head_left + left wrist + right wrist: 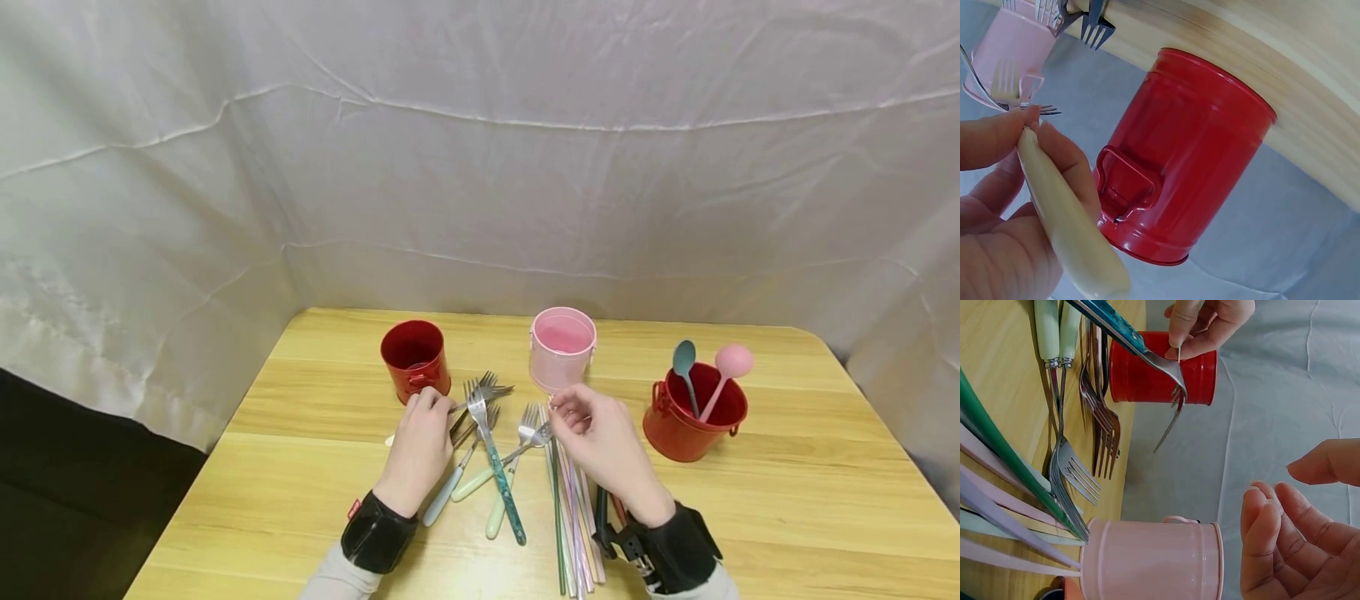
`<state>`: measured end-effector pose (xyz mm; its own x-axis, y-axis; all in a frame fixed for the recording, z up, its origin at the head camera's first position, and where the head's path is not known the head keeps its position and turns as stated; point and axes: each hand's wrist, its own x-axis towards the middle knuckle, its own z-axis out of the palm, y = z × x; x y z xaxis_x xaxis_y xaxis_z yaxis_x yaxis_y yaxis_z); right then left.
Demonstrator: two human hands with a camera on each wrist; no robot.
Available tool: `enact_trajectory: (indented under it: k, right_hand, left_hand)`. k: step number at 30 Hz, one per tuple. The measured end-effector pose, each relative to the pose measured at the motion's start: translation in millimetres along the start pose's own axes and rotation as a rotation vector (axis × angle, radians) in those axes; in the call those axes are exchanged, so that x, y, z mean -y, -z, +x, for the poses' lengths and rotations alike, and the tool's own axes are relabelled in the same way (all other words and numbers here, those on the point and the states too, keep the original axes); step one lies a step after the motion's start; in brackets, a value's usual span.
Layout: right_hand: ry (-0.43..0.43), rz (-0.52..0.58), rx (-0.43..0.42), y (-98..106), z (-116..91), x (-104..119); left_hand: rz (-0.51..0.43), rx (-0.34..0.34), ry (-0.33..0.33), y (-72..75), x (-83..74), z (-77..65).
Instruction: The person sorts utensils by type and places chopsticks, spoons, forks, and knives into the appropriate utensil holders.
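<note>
My left hand (416, 446) pinches a fork by its neck, just in front of the left red bucket (414, 358). The fork's cream handle (1072, 219) runs back beneath the palm, and its tines point right. My right hand (1297, 531) holds nothing; its thumb and fingers are bent but apart, in front of the pink bucket (561, 354). Between the hands lies a loose pile of forks, with a teal-handled fork (498, 475) on top and pale green handles (472, 483) under it. A bundle of long straws (573, 525) lies below my right hand.
At the right, another red bucket (678, 437) holds a teal spoon (684, 358) and a pink round-bowled spoon (733, 362). Dark and orange handles lie partly hidden under my right wrist. A grey cloth (480, 183) hangs behind the wooden table (285, 467).
</note>
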<state>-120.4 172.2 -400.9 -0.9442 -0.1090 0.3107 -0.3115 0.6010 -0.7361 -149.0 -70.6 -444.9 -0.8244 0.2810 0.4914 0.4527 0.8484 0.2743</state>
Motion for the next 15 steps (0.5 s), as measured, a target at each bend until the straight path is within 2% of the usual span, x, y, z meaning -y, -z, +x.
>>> enact_trajectory:
  k: [7,15]
  right_hand:
    - [-0.033,-0.003,0.127,-8.1,-1.2,-2.0]
    - [-0.039,-0.020,0.147,-7.1,-0.9,-3.7]
  left_hand:
    - [-0.036,-0.003,0.024,-0.3,-1.7,-0.4]
    - [-0.040,0.000,0.041,0.2,0.5,1.0]
